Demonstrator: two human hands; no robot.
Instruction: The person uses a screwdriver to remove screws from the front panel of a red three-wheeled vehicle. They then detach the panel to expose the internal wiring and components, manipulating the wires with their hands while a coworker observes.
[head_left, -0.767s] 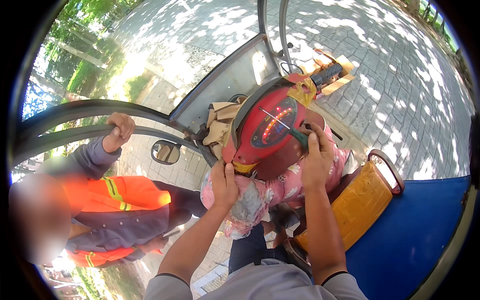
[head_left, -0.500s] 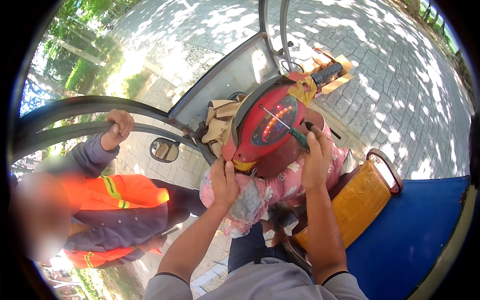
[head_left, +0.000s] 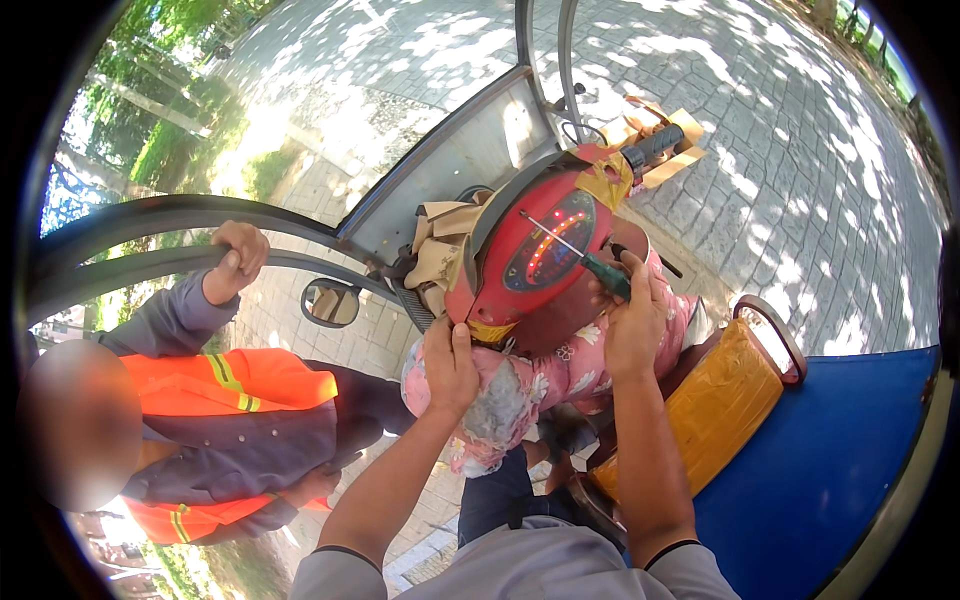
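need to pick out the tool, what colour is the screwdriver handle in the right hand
Dark green, on the screwdriver held by the right hand; the head view shows it.
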